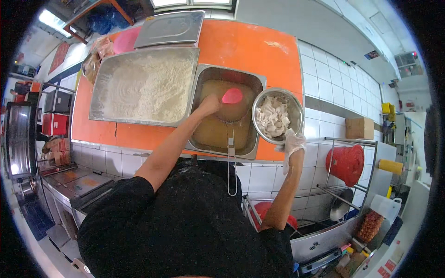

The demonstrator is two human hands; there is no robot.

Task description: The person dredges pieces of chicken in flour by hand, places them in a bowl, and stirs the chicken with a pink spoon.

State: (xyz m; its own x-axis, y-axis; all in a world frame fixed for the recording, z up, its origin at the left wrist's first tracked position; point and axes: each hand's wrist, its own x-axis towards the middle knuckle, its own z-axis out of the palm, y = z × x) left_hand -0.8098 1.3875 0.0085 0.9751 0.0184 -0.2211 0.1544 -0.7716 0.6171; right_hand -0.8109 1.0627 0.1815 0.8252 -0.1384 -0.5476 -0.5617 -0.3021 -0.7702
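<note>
- On the orange counter (241,48), 1 steel pan of brownish liquid (225,111) stood between a flour tray (144,85) and a round steel bowl (278,116) of pale raw meat pieces.
- The left hand (208,104) was dipped at the liquid beside a pink scoop (232,96); whether its fingers were clenched could not be told.
- The gloved right hand (293,142) gripped the bowl's near rim.
- The meat probably handled soft and slippery; the rigid rim looked the surest hold.

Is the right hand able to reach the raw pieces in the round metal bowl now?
Probably yes. The gloved right hand is already at the near rim of the round metal bowl, and the pale pieces lie uncovered.
</note>
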